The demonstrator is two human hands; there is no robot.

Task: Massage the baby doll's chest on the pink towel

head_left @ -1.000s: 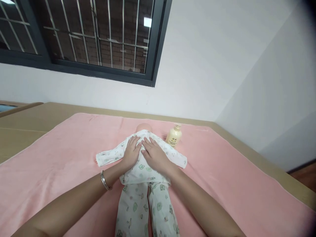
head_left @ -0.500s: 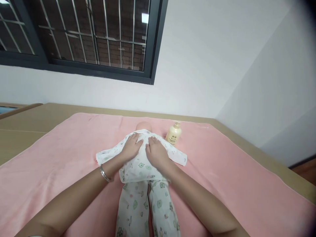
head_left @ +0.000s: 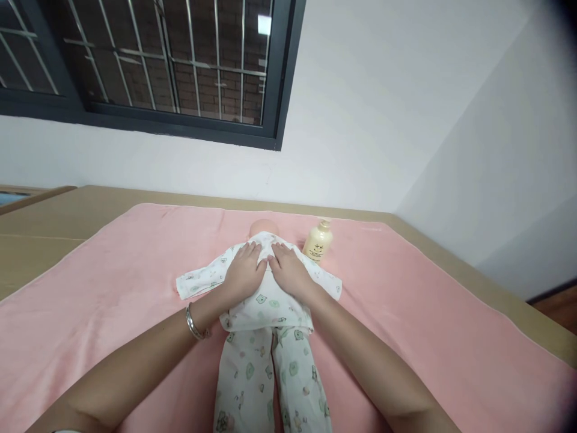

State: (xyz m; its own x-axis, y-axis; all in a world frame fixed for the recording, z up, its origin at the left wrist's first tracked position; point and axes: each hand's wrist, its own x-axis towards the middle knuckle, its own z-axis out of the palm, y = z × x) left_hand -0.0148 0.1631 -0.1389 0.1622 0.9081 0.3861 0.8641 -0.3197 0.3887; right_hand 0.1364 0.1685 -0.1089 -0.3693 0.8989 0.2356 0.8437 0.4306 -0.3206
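Note:
A doll in a white printed top point(head_left: 265, 310) and matching trousers point(head_left: 295, 373) lies on a pink cloth point(head_left: 135, 270), its sleeves spread to both sides. Its bare head point(head_left: 264, 227) shows at the far end; no face is visible. My left hand point(head_left: 244, 269) rests flat on the left of the upper torso, fingers apart, with a silver bangle on the wrist. On the right of the torso lies my right hand point(head_left: 288, 269), also flat with fingers apart. The two thumbs are close together near the middle. Neither hand grips anything.
A pale yellow bottle point(head_left: 318, 242) stands on the cloth just beyond the doll's right-side sleeve. Wooden surface point(head_left: 58, 210) borders the cloth, with a white wall point(head_left: 351, 120) behind. A dark-framed barred window point(head_left: 180, 123) is at the upper left.
My left hand has shifted slightly right, toward the middle of the torso, and its thumb is now closer to my right thumb. The camera view has moved a little.

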